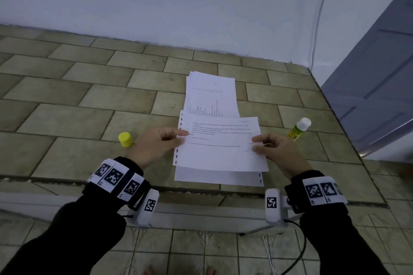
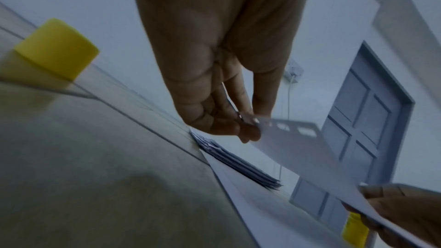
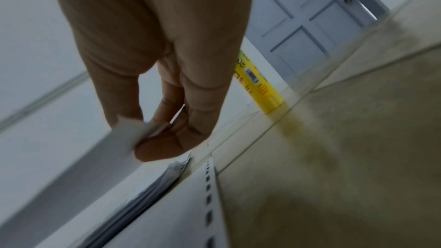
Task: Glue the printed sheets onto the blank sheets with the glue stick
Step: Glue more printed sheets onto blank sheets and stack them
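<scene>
Only my head view shows print on the printed sheet point(image 1: 220, 140). My left hand point(image 1: 156, 144) and right hand point(image 1: 276, 152) pinch its side edges, raised above the blank sheet point(image 1: 218, 177).

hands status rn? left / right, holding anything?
Left hand: pinching the left edge of the printed sheet, lifted above the blank sheet.
Right hand: pinching the same sheet's right edge.
</scene>
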Demonstrator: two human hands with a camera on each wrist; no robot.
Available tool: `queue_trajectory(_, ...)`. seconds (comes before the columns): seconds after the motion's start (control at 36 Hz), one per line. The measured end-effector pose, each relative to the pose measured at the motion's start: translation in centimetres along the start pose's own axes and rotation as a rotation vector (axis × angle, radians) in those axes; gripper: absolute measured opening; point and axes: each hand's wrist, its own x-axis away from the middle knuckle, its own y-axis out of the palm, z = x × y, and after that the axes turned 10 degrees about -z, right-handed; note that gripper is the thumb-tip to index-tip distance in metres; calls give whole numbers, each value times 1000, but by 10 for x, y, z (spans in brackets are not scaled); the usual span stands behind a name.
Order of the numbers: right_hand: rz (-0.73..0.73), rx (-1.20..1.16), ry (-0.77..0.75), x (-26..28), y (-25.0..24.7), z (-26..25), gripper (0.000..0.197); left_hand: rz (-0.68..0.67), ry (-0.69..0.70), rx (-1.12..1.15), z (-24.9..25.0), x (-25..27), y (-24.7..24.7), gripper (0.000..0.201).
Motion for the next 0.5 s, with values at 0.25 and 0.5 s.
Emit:
queue_trajectory(0.25, -31, 495, -2, -2, -2, 4, 22, 43, 33, -456, 4, 1, 12, 26)
queue_trajectory(0.5, -116, 680, 48, -3, 1, 1, 23, 18, 7, -591, -3, 0, 13, 26)
